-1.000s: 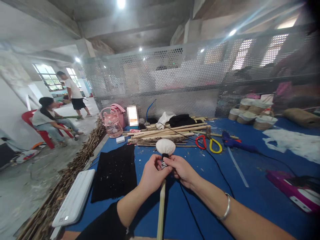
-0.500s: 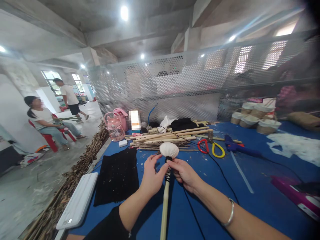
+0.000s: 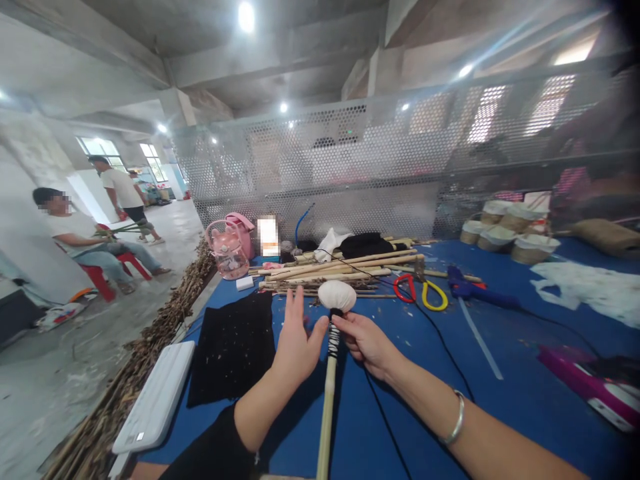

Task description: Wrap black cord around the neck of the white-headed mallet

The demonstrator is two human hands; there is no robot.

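Note:
I hold a wooden stick [image 3: 326,417] upright over the blue table [image 3: 400,427]; a white cloth ball [image 3: 337,295] caps its top, and black cord [image 3: 333,331] is wound round the shaft below it. My right hand [image 3: 367,343] pinches the stick at the wound cord just under the ball. My left hand [image 3: 295,347] is beside the stick on its left, fingers stretched out and apart, its thumb close to the shaft and nothing in its grasp.
A black cloth [image 3: 233,347] and a white flat case [image 3: 155,397] lie to the left. Behind the ball are loose sticks [image 3: 340,267], red and yellow scissors [image 3: 420,291], a blue glue gun [image 3: 473,290] and a pink bottle [image 3: 226,250]. Two people are at far left.
My left hand has let go of the stick and opened, its fingers lifting up and apart. The right hand keeps its pinch below the ball. The view has shifted slightly.

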